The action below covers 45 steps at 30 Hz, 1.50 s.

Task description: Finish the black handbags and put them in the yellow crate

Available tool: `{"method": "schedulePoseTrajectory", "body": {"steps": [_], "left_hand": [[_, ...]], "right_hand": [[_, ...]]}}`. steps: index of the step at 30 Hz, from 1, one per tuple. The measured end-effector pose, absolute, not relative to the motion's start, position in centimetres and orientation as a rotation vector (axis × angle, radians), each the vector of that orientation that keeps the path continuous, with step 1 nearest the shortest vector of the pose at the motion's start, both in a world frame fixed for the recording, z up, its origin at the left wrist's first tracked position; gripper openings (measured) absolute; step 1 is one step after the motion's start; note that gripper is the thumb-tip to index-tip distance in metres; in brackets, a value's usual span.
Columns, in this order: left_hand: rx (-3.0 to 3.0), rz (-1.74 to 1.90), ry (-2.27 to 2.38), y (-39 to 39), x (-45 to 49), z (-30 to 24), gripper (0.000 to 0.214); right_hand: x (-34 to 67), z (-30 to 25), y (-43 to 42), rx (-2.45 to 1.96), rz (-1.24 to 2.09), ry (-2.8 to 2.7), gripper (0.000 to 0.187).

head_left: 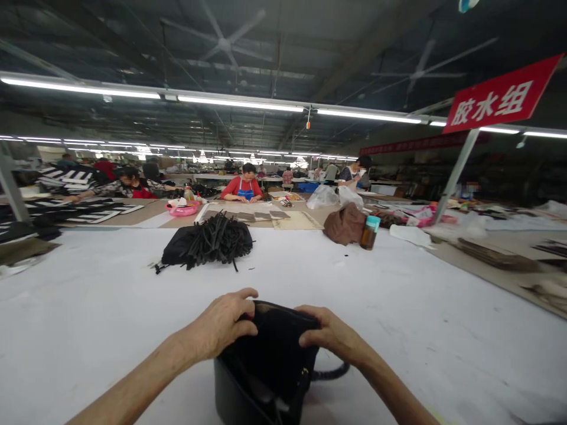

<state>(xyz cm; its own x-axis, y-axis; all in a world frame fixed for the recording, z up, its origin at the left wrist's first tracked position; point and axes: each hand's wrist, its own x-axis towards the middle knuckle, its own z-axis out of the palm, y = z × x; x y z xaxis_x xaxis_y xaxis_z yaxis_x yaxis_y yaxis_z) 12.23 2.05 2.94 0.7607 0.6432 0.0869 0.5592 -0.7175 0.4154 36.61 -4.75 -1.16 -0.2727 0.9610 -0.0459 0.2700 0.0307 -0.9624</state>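
Note:
A black handbag (pixel 234 383) stands on the white tabletop right in front of me, its mouth facing up and toward me. My left hand (pixel 228 321) grips the bag's upper left rim, thumb on one side and fingers on the other. At the upper right rim, my right hand (pixel 330 333) pinches the edge the same way. The dark inside shows between my hands, with something pale low down that I cannot make out. A curved black handle (pixel 332 373) sticks out to the right, below my right hand.
Farther back on the white table (pixel 133 319) lies a heap of black strips (pixel 219 242). A brown cloth bundle (pixel 344 224) and a blue-capped jar (pixel 370 232) stand back right. Beyond are a pink basin (pixel 182 208) and a person in red (pixel 243 186). A signpost (pixel 456 177) rises at right.

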Motion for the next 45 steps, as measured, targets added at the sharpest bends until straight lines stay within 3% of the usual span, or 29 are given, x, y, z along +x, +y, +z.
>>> {"method": "schedulePoseTrajectory", "body": {"steps": [5, 19, 25, 30, 45], "left_hand": [[2.649, 0.223, 0.851, 2.9, 13.6, 3.3, 0.013], [2.442, 0.456, 0.984, 2.9, 12.5, 2.2, 0.019], [2.397, 0.508, 1.005, 2.6, 12.6, 2.2, 0.020], [2.294, 0.463, 0.840, 1.5, 11.8, 2.6, 0.017], [2.192, 0.356, 0.731, 0.7, 10.4, 2.2, 0.004]], "right_hand": [[36.1, -1.1, -5.1, -1.204, 1.175, -1.670, 0.031], [35.8, -1.3, -4.9, -1.337, 0.942, -1.756, 0.030], [35.2, -3.0, -5.4, -1.557, 0.235, -1.677, 0.041], [34.4, -4.3, -6.1, -1.395, -0.252, -1.868, 0.024], [32.9, -4.2, -6.0, -1.337, -0.350, -1.897, 0.020]]}}
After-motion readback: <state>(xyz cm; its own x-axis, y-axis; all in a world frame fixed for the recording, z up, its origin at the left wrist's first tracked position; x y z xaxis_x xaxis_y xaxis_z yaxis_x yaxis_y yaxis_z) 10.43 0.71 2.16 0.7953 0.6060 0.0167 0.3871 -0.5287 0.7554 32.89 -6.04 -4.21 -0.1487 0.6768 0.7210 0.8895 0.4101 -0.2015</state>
